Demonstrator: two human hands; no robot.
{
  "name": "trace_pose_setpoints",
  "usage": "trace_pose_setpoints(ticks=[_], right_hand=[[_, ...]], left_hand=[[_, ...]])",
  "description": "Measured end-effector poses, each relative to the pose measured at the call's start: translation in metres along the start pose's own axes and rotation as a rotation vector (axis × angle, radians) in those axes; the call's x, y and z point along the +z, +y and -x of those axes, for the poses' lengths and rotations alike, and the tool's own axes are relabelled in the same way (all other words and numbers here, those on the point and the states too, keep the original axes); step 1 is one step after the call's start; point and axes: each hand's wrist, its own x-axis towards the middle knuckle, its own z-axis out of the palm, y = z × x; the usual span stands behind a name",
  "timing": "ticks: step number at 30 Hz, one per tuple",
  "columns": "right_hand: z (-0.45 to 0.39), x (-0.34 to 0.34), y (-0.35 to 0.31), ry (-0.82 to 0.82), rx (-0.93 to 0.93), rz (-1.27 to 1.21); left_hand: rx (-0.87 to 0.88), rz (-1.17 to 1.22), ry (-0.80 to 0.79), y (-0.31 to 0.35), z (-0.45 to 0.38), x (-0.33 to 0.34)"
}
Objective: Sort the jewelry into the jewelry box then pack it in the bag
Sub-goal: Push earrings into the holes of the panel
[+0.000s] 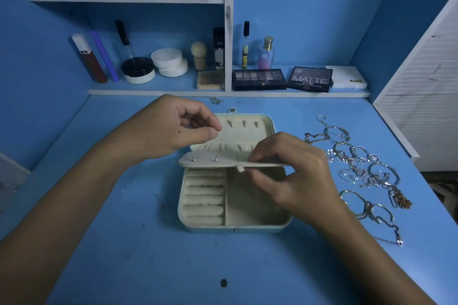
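Observation:
A pale jewelry box point(188, 226) lies open in the middle of the blue desk, lid point(244, 122) back. Inside are ring rolls point(204, 197) on the left and an open compartment on the right. A cream earring flap point(210, 161) is raised level over the tray, with two studs stuck through it. My right hand point(285, 173) pinches the flap's right part near its small tab. My left hand point(178, 126) hovers over the lid's left side, thumb and forefinger pinched together; anything between them is too small to see. A pile of silver and gold jewelry point(364, 171) lies right of the box.
Behind the desk a low shelf carries makeup palettes point(309, 79), a perfume bottle point(266, 53), jars and tubes. A white slatted panel point(421, 96) stands at the right edge. A small dark spot point(223, 283) marks the desk in front of the box.

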Motion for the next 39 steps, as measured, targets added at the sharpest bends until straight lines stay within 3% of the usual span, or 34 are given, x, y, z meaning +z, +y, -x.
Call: trace_pose_setpoints(ticks=[8, 27, 39], right_hand=[[0.005, 0.003, 0.002, 0.021, -0.008, 0.012], [0.005, 0.002, 0.004, 0.042, 0.008, 0.029], [0.005, 0.002, 0.003, 0.036, 0.011, 0.038]], left_hand=[[0.016, -0.006, -0.17, 0.007, 0.004, 0.004], [0.023, -0.028, -0.227, 0.021, 0.0, 0.01], [0.04, -0.082, -0.374, 0.02, -0.004, 0.008]])
